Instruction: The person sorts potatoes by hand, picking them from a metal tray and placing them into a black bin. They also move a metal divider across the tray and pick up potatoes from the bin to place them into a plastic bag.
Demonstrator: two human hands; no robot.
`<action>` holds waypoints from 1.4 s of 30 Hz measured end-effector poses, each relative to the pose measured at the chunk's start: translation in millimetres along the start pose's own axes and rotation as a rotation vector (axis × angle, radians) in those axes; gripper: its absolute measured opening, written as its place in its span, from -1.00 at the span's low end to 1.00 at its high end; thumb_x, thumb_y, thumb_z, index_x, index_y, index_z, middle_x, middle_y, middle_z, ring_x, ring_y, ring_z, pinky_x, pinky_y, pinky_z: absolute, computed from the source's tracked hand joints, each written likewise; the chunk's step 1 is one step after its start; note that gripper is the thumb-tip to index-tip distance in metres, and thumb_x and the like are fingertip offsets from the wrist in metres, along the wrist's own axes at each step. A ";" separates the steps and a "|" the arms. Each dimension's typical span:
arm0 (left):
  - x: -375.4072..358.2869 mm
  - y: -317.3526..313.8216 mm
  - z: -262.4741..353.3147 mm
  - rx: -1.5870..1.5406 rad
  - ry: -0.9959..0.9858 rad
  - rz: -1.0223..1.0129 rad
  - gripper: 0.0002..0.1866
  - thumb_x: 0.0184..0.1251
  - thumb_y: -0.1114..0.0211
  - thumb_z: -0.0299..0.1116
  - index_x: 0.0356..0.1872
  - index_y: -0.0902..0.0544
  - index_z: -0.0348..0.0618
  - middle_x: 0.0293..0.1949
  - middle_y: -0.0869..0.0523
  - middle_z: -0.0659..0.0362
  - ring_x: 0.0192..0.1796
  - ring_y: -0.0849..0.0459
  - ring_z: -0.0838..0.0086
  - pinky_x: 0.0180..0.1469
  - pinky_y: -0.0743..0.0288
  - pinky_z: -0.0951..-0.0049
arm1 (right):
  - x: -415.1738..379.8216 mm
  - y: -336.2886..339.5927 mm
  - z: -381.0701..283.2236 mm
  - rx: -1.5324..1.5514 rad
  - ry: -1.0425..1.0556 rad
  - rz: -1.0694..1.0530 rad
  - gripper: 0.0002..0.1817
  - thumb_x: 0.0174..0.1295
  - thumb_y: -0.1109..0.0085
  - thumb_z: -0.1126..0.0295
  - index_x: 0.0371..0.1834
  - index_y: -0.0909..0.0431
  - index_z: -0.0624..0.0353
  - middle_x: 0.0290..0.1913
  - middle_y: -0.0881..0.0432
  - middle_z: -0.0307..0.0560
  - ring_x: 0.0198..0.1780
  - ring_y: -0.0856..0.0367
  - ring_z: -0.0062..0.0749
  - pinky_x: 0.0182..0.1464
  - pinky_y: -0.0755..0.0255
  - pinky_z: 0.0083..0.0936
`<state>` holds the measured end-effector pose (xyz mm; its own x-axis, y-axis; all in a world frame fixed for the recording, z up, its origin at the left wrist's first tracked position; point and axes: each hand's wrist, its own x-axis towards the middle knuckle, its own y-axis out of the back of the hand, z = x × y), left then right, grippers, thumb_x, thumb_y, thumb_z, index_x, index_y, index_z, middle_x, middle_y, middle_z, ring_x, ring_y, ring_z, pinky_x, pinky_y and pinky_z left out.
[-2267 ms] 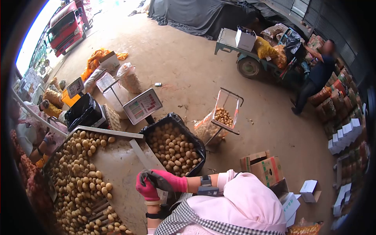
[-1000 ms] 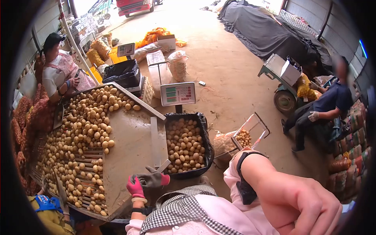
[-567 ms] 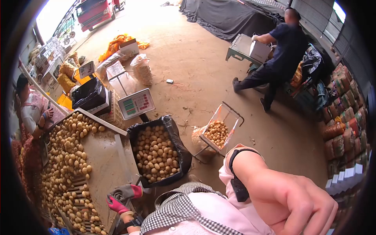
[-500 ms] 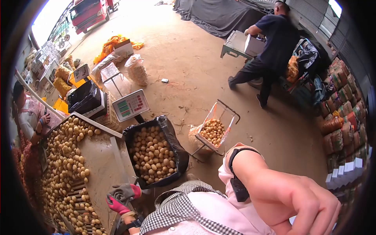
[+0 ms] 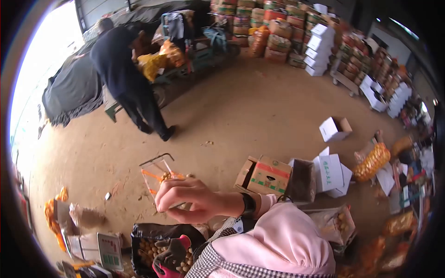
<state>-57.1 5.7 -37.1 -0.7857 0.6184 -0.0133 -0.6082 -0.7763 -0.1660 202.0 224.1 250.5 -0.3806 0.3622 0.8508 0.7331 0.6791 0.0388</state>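
My left hand (image 5: 169,262) wears a grey glove with a pink cuff. It appears to grip a second grey and pink glove (image 5: 184,242). Below it is a crate lined with black plastic (image 5: 139,231), holding small potatoes (image 5: 147,250). Bare, with a black band at the wrist, my right hand (image 5: 187,199) reaches leftward in front of my body. Its fingers are loosely curved and the thumb stands apart, with nothing clearly held. Behind that hand, partly covered, stands a metal frame (image 5: 157,160) with an orange-edged net bag (image 5: 149,176) and potatoes in it.
Several cartons, including a brown one (image 5: 269,176) and a white one (image 5: 330,171), stand to the right near a filled net sack (image 5: 373,162). A scale display (image 5: 110,252) is lower left. A person (image 5: 123,65) leans over a loaded cart (image 5: 197,65); stacked sacks (image 5: 278,44) line the back.
My view has swung to the right, bringing cartons and stacked boxes into sight. My right hand now lies across the front of my body. The person at the cart has leaned further over it.
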 end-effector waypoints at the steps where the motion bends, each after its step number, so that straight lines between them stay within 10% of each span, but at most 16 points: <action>1: 8.1 -19.0 -4.7 0.005 0.017 -0.090 -0.72 0.46 -0.26 -0.24 -0.02 -0.60 -0.26 -0.18 -0.73 0.08 -0.24 -0.71 0.38 -0.19 -0.64 0.45 | -28.7 8.1 9.0 -0.144 -0.166 -0.062 -0.90 0.25 -0.17 0.57 -0.19 -0.55 0.21 -0.24 -0.64 -0.09 -0.25 -0.64 -0.23 -0.15 -0.50 -0.36; 4: 13.0 -60.0 -12.3 0.030 0.053 -0.285 -0.71 0.45 -0.27 -0.24 0.00 -0.61 -0.25 -0.16 -0.73 0.08 -0.22 -0.70 0.38 -0.17 -0.64 0.44 | -125.5 50.1 16.0 -0.481 -0.508 -0.074 -0.91 0.30 -0.18 0.41 -0.24 -0.61 0.18 -0.36 -0.65 -0.01 -0.36 -0.65 -0.25 -0.23 -0.50 -0.36; 8: 8.6 -93.4 -20.3 0.064 0.080 -0.441 -0.71 0.44 -0.29 -0.25 0.02 -0.62 -0.23 -0.14 -0.74 0.09 -0.20 -0.70 0.39 -0.14 -0.62 0.44 | -263.4 213.8 -48.1 -0.943 -0.953 0.540 -0.74 0.30 -0.18 0.37 0.04 -0.64 0.11 -0.43 -0.73 -0.11 -0.44 -0.64 -0.59 -0.32 -0.54 -0.50; 11: -4.0 -98.5 -20.5 0.102 0.089 -0.479 -0.70 0.43 -0.30 -0.25 0.04 -0.63 -0.22 -0.13 -0.75 0.09 -0.18 -0.69 0.39 -0.12 -0.62 0.43 | -302.2 399.9 -208.4 -1.252 -1.057 1.178 -0.21 0.27 -0.09 0.59 0.57 0.00 0.06 -0.50 -0.66 -0.06 -0.51 -0.63 -0.45 -0.49 -0.52 -0.49; 14: -14.5 -92.4 -16.5 0.156 0.091 -0.503 -0.69 0.43 -0.31 -0.25 0.06 -0.64 -0.20 -0.11 -0.75 0.10 -0.16 -0.69 0.39 -0.09 -0.61 0.43 | -272.5 444.1 -375.7 -0.909 -0.911 1.599 0.03 0.23 -0.11 0.59 0.64 0.37 -0.10 -0.42 -0.65 0.08 -0.68 -0.51 -0.40 -0.72 -0.34 -0.51; 29: -35.0 -57.4 3.2 0.414 0.091 -0.489 -0.64 0.39 -0.37 -0.27 0.15 -0.68 -0.14 -0.03 -0.78 0.12 -0.08 -0.67 0.40 0.01 -0.56 0.41 | -258.4 473.3 -444.1 -1.155 -1.195 1.704 0.19 0.16 -0.18 0.64 0.64 0.51 -0.25 -0.23 -0.61 0.16 -0.45 -0.63 -0.33 -0.52 -0.53 -0.39; 31: -37.9 -51.1 3.3 0.430 0.093 -0.480 -0.64 0.39 -0.37 -0.27 0.15 -0.68 -0.14 -0.03 -0.78 0.12 -0.08 -0.66 0.40 0.02 -0.56 0.41 | -256.2 470.2 -438.6 -1.177 -1.044 1.766 -0.05 0.16 -0.20 0.62 0.62 0.06 -0.02 -0.30 -0.62 0.06 -0.45 -0.63 -0.35 -0.45 -0.57 -0.41; 42: -26.9 -41.3 -17.6 0.425 0.076 -0.536 -0.72 0.47 -0.27 -0.25 0.01 -0.70 -0.24 -0.13 -0.78 0.14 -0.14 -0.65 0.47 -0.08 -0.55 0.46 | -259.7 507.4 -454.9 -1.422 -1.002 1.769 -0.23 0.18 -0.19 0.51 0.50 -0.13 0.00 -0.18 -0.64 0.07 -0.25 -0.63 -0.29 -0.23 -0.51 -0.31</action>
<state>-8.9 23.3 -47.3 -0.3633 0.9252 -0.1094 -0.9145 -0.3317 0.2317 929.3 184.1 287.7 0.9738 0.1961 0.1147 0.1323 -0.8999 0.4156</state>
